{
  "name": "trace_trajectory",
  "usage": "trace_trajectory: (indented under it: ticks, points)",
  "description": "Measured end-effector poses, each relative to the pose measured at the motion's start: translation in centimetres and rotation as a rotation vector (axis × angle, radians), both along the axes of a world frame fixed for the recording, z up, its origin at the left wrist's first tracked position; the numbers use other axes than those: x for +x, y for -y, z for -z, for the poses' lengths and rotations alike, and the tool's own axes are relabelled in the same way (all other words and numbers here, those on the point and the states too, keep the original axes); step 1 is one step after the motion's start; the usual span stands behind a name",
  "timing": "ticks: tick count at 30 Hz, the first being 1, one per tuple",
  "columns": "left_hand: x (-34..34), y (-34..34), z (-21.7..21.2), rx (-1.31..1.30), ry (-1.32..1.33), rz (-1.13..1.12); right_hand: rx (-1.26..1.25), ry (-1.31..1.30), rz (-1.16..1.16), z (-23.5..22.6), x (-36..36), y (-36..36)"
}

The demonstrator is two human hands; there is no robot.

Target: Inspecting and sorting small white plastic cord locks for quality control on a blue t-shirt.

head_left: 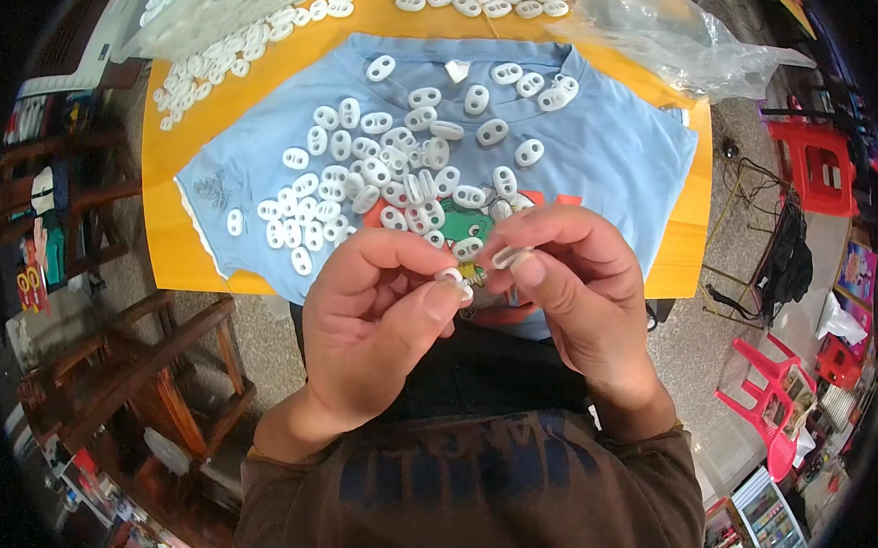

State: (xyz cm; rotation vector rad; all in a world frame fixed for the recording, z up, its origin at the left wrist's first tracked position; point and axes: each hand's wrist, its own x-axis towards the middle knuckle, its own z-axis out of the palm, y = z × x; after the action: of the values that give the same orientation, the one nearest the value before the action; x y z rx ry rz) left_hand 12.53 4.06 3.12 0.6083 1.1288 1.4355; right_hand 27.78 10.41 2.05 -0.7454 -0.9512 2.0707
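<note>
My left hand (383,316) pinches a small white plastic piece (455,279) between thumb and forefinger. It looks like the oval two-holed pieces on the shirt, but the fingers cover part of it. Close beside it, my right hand (595,296) is closed in a pinch on a small pale loop-shaped piece (505,258); its exact kind cannot be made out. The two held pieces are slightly apart. Under and beyond my hands, a light blue T-shirt (258,158) lies spread out with a coloured print. Many loose white oval two-holed pieces (375,123) are scattered on it.
The yellow table (679,275) carries the shirt. More white pieces (208,68) heap along its far left edge, and a clear plastic bag (670,39) lies far right. A wooden stool (174,400) stands at left, with red plastic stools (816,168) at right.
</note>
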Motion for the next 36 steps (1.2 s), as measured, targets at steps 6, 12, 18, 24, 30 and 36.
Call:
trace_trajectory:
  ticks: [6, 12, 18, 24, 30, 36]
  points:
    - [0.2, 0.2, 0.2, -0.013, 0.034, 0.027, 0.087, 0.09, -0.045, 0.0, 0.2, 0.0]
    - [0.0, 0.3, 0.3, -0.003, 0.04, 0.049, -0.075, 0.089, -0.067, -0.5, 0.4, 0.0]
    - [-0.2, 0.4, 0.3, -0.029, 0.024, 0.047, 0.074, 0.148, -0.04, -0.6, 0.8, -0.3]
    - [-0.1, 0.4, 0.3, -0.087, 0.031, 0.058, 0.069, 0.103, -0.051, 0.0, 0.9, -0.3]
    - [0.0, 0.5, 0.6, -0.087, 0.03, 0.064, 0.033, 0.066, -0.014, -0.3, 0.7, 0.1]
    - [0.2, 0.4, 0.5, -0.084, 0.04, 0.063, -0.017, 0.034, -0.053, -0.3, 1.0, -0.1]
